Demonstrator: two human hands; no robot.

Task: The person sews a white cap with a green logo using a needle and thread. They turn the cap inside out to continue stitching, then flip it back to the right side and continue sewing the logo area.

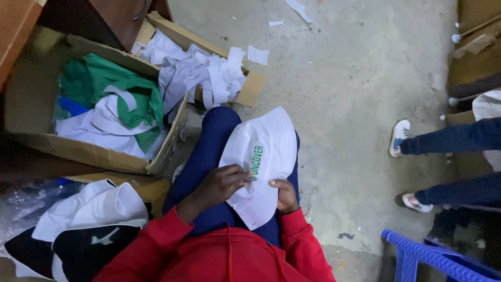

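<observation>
1. red sleeves (219,256) of a hooded top fill the bottom centre of the frame, closest to the lens, above dark blue trousers (209,151) on the person's lap.
2. lying across the lap in the middle of the frame is a white bucket hat (269,151) with green lettering on its side; its brim fans toward the upper right.
3. left hand (222,183) rests on the hat's lower left part, fingers curled and pinched on a small grey tool (251,178) whose tip touches the fabric; what kind of tool it is cannot be told.
4. right hand (286,194) grips the hat's lower edge, thumb on top of the cloth and the other fingers tucked beneath it, out of sight.
5. at the upper left a cardboard box (94,154) holds green and white fabric pieces (120,99), and beside it white cloth scraps (198,73) spill over a second carton.
6. at the lower left lies a stack of white and black hats (83,230), with clear plastic wrap (26,201) just beside it.
7. at the right edge, another person's legs in blue jeans (454,138) end in white shoes (400,137) on the grey concrete floor (355,78).
8. a blue plastic chair (417,256) shows at the lower right corner.
</observation>
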